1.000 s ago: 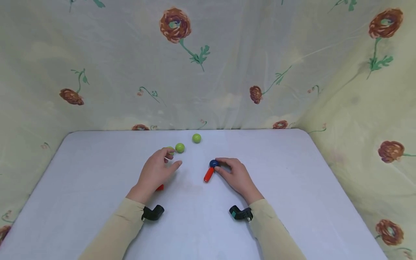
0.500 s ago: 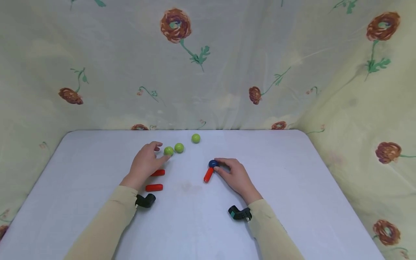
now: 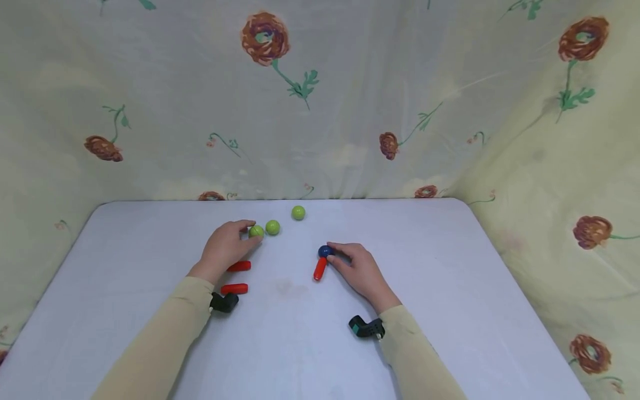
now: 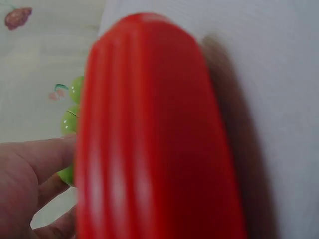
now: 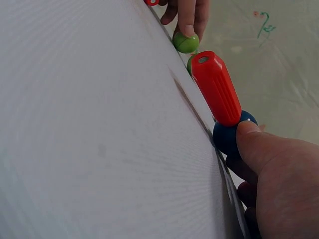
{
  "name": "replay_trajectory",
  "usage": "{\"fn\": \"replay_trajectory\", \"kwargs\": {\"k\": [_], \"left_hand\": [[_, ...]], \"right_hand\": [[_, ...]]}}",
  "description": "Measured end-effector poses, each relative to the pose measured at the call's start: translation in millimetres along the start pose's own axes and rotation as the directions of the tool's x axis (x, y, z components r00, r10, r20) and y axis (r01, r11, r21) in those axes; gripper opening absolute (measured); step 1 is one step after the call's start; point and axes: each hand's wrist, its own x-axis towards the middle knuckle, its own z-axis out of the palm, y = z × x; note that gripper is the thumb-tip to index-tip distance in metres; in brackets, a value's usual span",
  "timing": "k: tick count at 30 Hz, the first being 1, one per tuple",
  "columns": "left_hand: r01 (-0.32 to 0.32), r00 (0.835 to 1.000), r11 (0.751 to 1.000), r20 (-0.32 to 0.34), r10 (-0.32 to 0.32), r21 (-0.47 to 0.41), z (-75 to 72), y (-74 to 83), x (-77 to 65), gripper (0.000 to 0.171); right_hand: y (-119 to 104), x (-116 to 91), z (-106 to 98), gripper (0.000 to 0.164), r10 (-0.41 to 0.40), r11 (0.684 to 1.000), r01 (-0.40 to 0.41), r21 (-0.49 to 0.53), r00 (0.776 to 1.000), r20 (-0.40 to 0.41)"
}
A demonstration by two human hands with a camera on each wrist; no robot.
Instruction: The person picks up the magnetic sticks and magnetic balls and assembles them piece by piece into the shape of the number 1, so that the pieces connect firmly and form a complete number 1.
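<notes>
Near the far left of the table, my left hand (image 3: pixel 225 244) pinches a green ball (image 3: pixel 256 231) between thumb and fingers. The right wrist view shows a thumb on that same ball (image 5: pixel 186 43). My right hand (image 3: pixel 362 272) grips a blue ball (image 3: pixel 325 251) at the middle of the table. A short red ribbed rod (image 3: pixel 320 269) juts from the blue ball towards the near edge, its end meeting the ball (image 5: pixel 227 138). Two more red rods lie by my left wrist: one (image 3: pixel 240 266) partly covered by the hand, the other (image 3: pixel 234 289) nearer.
Two further green balls, one (image 3: pixel 272 227) right beside the pinched ball and another (image 3: pixel 298 213) close to the far edge, rest on the white table (image 3: pixel 290 344). A flowered cloth (image 3: pixel 330 161) hangs behind it and at its sides. One red rod (image 4: pixel 149 139) fills the left wrist view.
My left hand has drawn back leftwards, uncovering the red rods, then closed its thumb and fingers about the leftmost green ball. The right hand keeps its grip on the blue ball.
</notes>
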Motion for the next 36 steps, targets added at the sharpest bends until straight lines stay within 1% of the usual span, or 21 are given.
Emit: {"fn": "replay_trajectory", "kwargs": {"k": [6, 15, 18, 22, 28, 30, 34, 36], "left_hand": [[-0.018, 1.0, 1.0, -0.023, 0.018, -0.013, 1.0, -0.4, 0.5, 0.049], [0.008, 1.0, 1.0, -0.021, -0.008, -0.027, 1.2, -1.8, 1.9, 0.048], [0.021, 1.0, 0.999, -0.022, -0.022, -0.05, 0.6, -2.4, 0.6, 0.047], [0.014, 1.0, 0.995, -0.024, -0.016, -0.095, -0.9, -3.6, -3.8, 0.049], [-0.034, 0.999, 0.992, -0.044, 0.029, -0.118, -4.8, -3.2, -12.3, 0.048], [-0.032, 0.999, 0.991, -0.045, 0.026, -0.131, -6.6, -1.8, -15.3, 0.047], [-0.001, 0.999, 0.987, -0.032, -0.004, -0.162, -9.1, 2.9, -21.3, 0.046], [0.004, 1.0, 0.984, -0.029, -0.01, -0.175, -9.4, 5.1, -24.2, 0.046]], "right_hand": [[-1.1, -0.7, -1.1, 0.041, -0.006, 1.0, 0.006, 0.004, 1.0, -0.003], [-0.4, -0.2, -2.0, 0.041, -0.004, 1.0, 0.004, 0.007, 1.0, -0.001], [0.2, 0.0, -1.6, 0.04, -0.004, 1.0, 0.004, 0.003, 1.0, -0.001], [-0.2, -0.2, -1.3, 0.041, -0.003, 1.0, 0.003, 0.005, 1.0, 0.005], [0.4, 0.1, -0.8, 0.041, -0.013, 1.0, 0.013, 0.0, 1.0, 0.003], [0.8, 0.4, -0.6, 0.04, -0.014, 1.0, 0.014, -0.001, 1.0, 0.0], [0.9, 0.4, -0.7, 0.04, -0.008, 1.0, 0.008, 0.002, 1.0, 0.002], [0.8, 0.1, -1.0, 0.041, -0.004, 1.0, 0.004, 0.001, 1.0, 0.005]]}}
